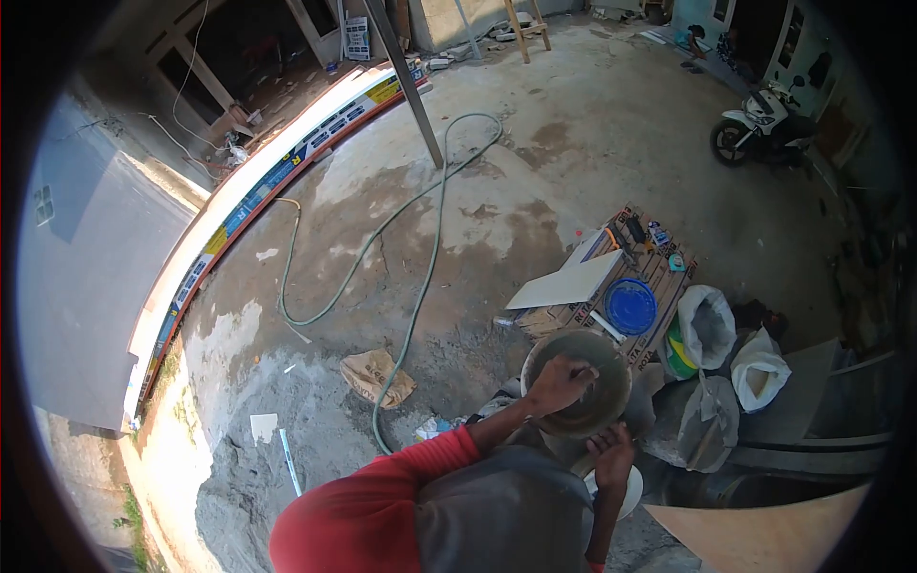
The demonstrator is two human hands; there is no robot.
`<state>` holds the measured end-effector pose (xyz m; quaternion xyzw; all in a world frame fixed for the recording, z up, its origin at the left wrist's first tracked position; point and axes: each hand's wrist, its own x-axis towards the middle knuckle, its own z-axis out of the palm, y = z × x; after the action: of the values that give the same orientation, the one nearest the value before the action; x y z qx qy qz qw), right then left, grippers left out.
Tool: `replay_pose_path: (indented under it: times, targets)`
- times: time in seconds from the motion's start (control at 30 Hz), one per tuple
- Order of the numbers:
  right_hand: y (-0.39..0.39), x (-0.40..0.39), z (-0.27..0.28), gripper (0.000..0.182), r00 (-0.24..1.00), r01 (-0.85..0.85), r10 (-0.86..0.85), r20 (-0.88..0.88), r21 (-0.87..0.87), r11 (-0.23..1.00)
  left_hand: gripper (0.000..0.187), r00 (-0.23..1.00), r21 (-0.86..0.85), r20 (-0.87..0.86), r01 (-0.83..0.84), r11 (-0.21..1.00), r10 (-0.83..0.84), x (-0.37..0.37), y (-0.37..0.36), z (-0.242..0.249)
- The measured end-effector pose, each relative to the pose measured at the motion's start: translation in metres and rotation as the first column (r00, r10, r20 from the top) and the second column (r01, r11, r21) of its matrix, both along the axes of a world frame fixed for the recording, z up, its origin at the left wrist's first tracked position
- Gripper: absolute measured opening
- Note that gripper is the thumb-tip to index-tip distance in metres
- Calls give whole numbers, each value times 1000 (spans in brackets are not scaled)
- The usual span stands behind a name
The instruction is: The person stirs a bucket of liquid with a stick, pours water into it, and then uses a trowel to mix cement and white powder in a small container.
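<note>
A round grey bucket (623,380) with murky contents stands in front of my body. Over its opening is my left hand (562,385), reaching out of a red sleeve, with the fingers curled together. Whatever they may hold is hidden from above. My right hand (611,454) is at the near right rim of the same bucket, its fingers bent against the edge. Beneath my right forearm, a white container (630,492) is partly covered. A blue-topped pail (630,306) is just beyond the bucket, with a white tube (607,327) beside it.
Tile boxes (659,272) carry a pale tile (564,284) and small tools. Open sacks (707,327) crowd the right, near a wooden board (764,530). A green hose (420,286) loops over the concrete. A pole (406,86) rises ahead; a motorbike (764,124) is parked far right.
</note>
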<state>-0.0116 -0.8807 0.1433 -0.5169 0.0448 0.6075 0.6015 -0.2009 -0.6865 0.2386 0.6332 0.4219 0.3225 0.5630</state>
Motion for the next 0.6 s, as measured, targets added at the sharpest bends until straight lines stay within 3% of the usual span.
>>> replay_pose_path:
  times: [0.23,0.33,0.43,0.6]
  targets:
    - [17,-10,7,41,991,-135,135,3,25,991,28,991,-61,-80,-114,992,109,-34,-14,14]
    - [22,-15,7,39,983,-183,184,-7,45,982,28,981,-16,-22,-191,982,190,-45,-18,18]
    - [25,-17,5,38,980,-199,200,-15,42,979,28,978,-56,-109,-182,982,175,-53,-16,18]
    - [28,-15,6,36,979,-203,204,-18,39,978,29,980,-19,-61,-188,982,187,-51,-14,22]
